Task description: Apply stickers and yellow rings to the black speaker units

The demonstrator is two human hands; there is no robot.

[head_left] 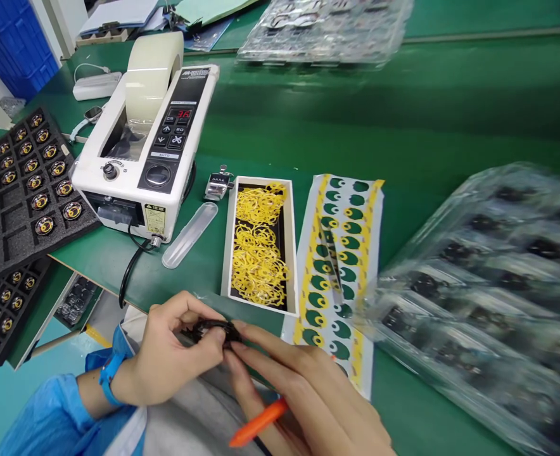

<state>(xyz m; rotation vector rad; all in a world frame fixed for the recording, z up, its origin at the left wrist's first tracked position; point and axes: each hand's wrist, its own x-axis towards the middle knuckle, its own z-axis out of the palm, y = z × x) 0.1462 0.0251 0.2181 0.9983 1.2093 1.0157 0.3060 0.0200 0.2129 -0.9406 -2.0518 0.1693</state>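
Note:
Close to my body, my left hand (173, 354) pinches a small black part (230, 330) with a shiny spot, its thumb pressed on top. From the other side, the fingertips of my right hand (313, 392) touch the same part. An orange pen-shaped tool (260, 422) is tucked in my right hand, its orange end pointing down and left; its other end is hidden. Just beyond the hands lies a white-rimmed box (295, 253) of yellow ring-shaped pieces (258, 272). Beside it is a sheet of yellow and white adhesive cut-outs (374, 253), with tweezers (332, 256) on top.
A white tape dispenser (201, 107) stands left of the box, near a tally counter (218, 185) and a clear plastic strip (189, 235). Black foam trays (4, 215) hold round parts at far left. Clear blister trays lie at right (455, 266) and back (327, 38).

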